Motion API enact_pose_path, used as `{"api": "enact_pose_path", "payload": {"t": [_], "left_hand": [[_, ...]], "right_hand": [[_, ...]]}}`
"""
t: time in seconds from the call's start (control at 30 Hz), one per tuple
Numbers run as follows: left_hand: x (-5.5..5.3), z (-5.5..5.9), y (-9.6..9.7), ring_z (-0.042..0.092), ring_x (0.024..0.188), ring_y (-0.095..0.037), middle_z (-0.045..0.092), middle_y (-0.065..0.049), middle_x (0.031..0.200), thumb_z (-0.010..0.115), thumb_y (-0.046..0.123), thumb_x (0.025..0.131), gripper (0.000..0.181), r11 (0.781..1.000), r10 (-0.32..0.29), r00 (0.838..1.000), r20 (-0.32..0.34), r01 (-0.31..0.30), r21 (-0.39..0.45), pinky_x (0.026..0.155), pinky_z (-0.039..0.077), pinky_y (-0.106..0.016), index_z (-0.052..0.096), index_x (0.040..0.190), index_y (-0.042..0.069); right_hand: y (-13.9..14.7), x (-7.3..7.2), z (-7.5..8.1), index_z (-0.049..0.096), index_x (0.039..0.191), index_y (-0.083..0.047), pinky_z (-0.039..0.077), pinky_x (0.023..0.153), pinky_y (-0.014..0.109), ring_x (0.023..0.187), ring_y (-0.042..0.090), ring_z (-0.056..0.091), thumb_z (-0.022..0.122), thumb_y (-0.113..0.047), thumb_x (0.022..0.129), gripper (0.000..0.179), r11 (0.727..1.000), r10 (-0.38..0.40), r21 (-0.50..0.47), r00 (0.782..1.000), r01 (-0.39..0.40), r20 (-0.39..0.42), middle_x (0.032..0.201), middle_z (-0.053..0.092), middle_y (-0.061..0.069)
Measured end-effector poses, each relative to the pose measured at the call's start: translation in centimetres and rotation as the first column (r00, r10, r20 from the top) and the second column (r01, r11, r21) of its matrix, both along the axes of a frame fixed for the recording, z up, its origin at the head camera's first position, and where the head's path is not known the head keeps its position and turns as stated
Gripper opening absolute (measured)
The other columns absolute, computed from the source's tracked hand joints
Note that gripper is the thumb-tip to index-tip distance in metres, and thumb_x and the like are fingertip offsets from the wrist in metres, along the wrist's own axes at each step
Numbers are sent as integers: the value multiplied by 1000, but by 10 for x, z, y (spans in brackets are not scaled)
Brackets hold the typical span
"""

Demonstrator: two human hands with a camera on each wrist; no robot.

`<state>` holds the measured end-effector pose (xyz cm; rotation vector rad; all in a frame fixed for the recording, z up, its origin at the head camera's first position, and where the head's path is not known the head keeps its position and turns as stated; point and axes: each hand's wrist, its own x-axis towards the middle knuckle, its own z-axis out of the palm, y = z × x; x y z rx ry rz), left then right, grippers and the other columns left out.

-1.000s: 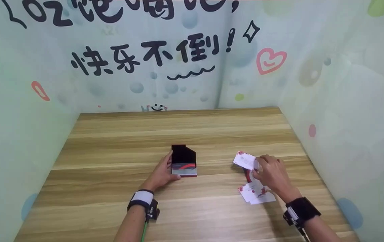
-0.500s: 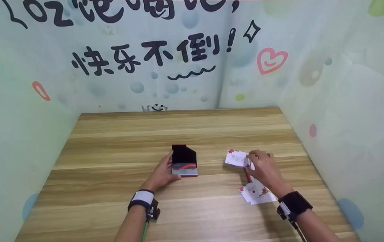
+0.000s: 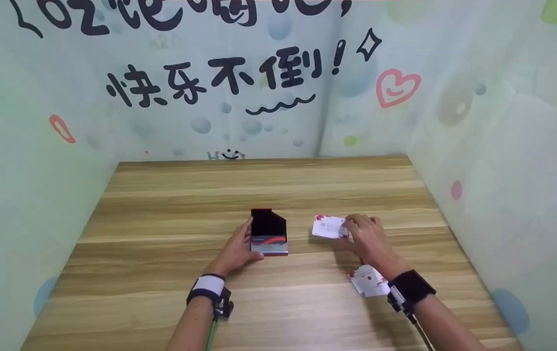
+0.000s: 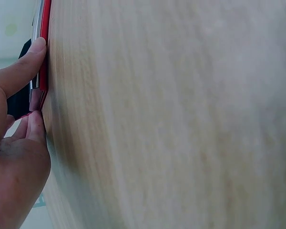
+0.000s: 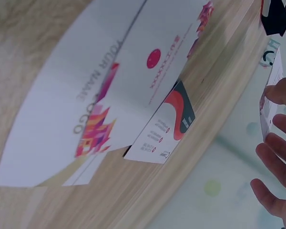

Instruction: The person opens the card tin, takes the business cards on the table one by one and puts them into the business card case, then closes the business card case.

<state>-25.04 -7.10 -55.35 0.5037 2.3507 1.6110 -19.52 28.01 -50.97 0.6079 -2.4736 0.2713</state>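
In the head view my left hand (image 3: pixel 232 252) grips the left side of a business card case (image 3: pixel 268 225) in the middle of the table. The case stands with its dark flap raised, showing a grey, red-striped front. My thumb lies along its red-edged front (image 4: pixel 44 71) in the left wrist view. To the right, my right hand (image 3: pixel 372 240) pinches a white business card (image 3: pixel 328 227) with red flower corners by its right end, above the table. Below that hand lie several loose business cards (image 3: pixel 369 281). One card with a red and dark curve (image 5: pixel 164 128) shows in the right wrist view.
The wood-grain table (image 3: pixel 186 190) runs back to a printed wall sheet (image 3: pixel 278 131). Similar pale walls stand at left and right. A cable hangs from each wrist camera strap.
My right hand has moved left with the pinched card, toward the card case, away from the loose cards. The left hand and the case have stayed in place.
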Motion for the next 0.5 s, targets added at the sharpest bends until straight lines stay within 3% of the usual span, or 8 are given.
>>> {"api": "enact_pose_path", "payload": {"t": [0.5], "left_hand": [[0, -1, 0, 37, 143, -49, 28, -35, 155, 80, -8, 74, 105, 1000, 9, 1000, -4, -9, -1, 122, 32, -54, 17, 158, -2]], "right_hand": [[-34, -16, -2, 71, 92, -3, 53, 79, 51, 91, 33, 69, 88, -20, 72, 31, 998, 62, 31, 998, -61, -29, 102, 71, 16]]}}
